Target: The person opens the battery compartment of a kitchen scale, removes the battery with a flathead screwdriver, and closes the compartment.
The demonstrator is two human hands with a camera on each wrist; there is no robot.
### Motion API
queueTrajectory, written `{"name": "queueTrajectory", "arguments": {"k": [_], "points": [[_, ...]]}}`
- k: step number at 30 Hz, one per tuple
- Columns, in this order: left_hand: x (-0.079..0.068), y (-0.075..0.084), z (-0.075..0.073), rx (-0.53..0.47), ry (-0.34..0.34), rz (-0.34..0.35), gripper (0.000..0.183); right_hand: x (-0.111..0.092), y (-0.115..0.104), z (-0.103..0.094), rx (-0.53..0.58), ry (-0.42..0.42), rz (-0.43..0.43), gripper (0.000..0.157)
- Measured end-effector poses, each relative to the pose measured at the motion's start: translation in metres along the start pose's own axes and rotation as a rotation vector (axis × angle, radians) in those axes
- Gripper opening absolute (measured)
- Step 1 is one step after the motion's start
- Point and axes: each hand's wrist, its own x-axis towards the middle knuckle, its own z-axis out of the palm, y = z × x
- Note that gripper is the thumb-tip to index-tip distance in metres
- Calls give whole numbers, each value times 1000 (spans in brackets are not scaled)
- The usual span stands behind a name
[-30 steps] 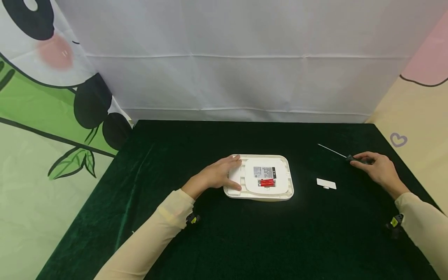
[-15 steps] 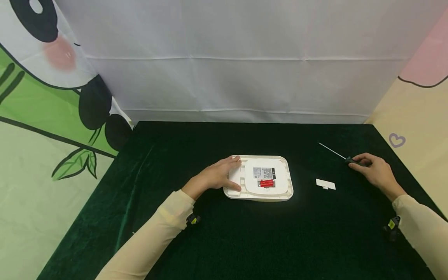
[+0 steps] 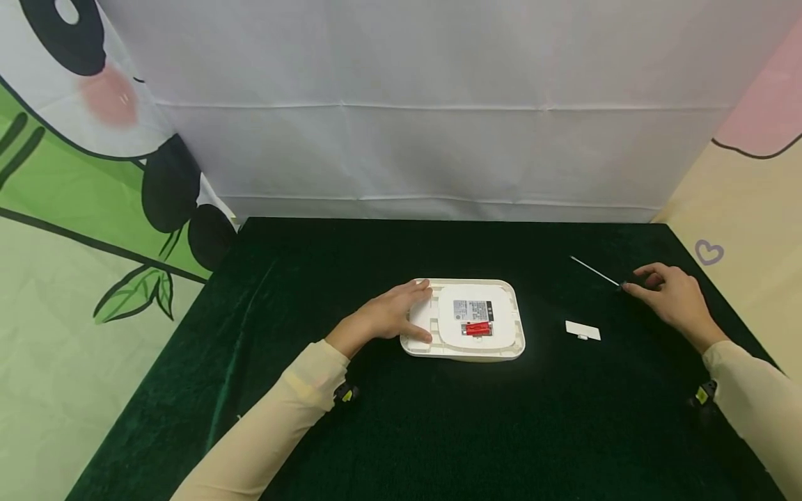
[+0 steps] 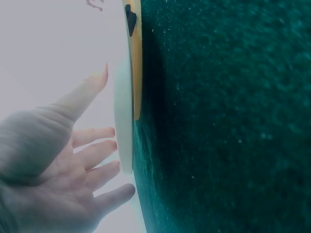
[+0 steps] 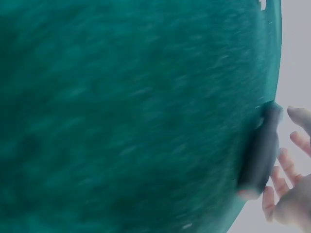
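The left hand (image 3: 396, 311) rested on the left end of the white device (image 3: 450, 331), its fingers spread with the thumb well apart from them. The device lay flat on the green counter (image 3: 501, 424), near the middle, its battery slot facing up with red batteries (image 3: 478, 328) in it; their number was too small to tell. Uneven pressure at that end could have tipped or slid the device, since nothing held its right end. With the slot uncovered, a knock might have worked the batteries loose.

The right hand (image 3: 675, 300) was over the screwdriver (image 5: 261, 155), fingers parted beside the handle and pinching nothing, as the right wrist view showed. The round-looking handle might have rolled if a fingertip brushed it, swinging the thin shaft. The small white cover (image 3: 583, 330) lay between device and screwdriver; a low sweep of the right hand could have pushed it away or bent its tab.
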Motion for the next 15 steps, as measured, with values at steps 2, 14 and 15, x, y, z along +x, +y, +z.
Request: {"name": "queueTrajectory", "arguments": {"k": [2,14,15], "points": [[1,0,1,0,-1,-6,91,5,-7,0,-2,24,-27,52],[9,-1,5,10,-4,-36,91,14,-92,39,45,-6,-268,28],[10,-1,6,12,-4,-38,91,14,-99,44,47,-15,-287,27]]}}
